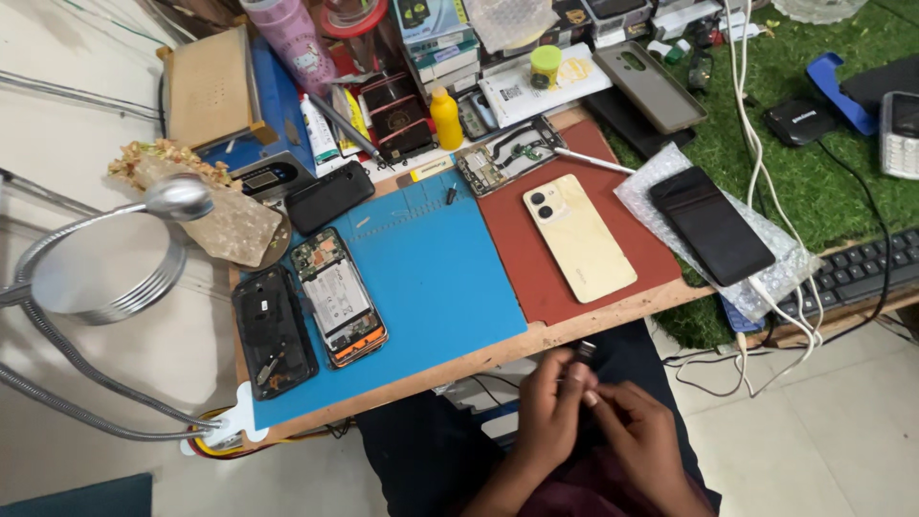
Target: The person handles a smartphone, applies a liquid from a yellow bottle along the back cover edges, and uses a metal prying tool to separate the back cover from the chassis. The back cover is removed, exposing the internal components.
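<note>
A: Cluttered wooden table [498, 349] over a pale tiled floor, with a blue mat [436, 278] and a red mat [565, 268] laid side by side.

B: From the head view, then: opened phone [338, 297] and black back frame [273, 332] lying on the blue mat's left edge, cream phone [578, 237] face down on the red one.

A: Hands?

B: Both below the table's near edge, over the lap. Left hand [550, 412] and right hand [641, 436] touching, fingertips pinched together on a small dark part [585, 352].

A: Grip?

B: Both clenched on that part, as far as visible; too small to identify.

A: Handling?

B: Probably light, stiff, easily dropped or bent; best held by the edges, fingertips only.

A: Containers?

B: Yellow bottle [445, 119] capped, contents hidden. Pink bottle [291, 43] likewise. Black phone [710, 226] resting on bubble wrap [651, 191], cable plugged in.
</note>
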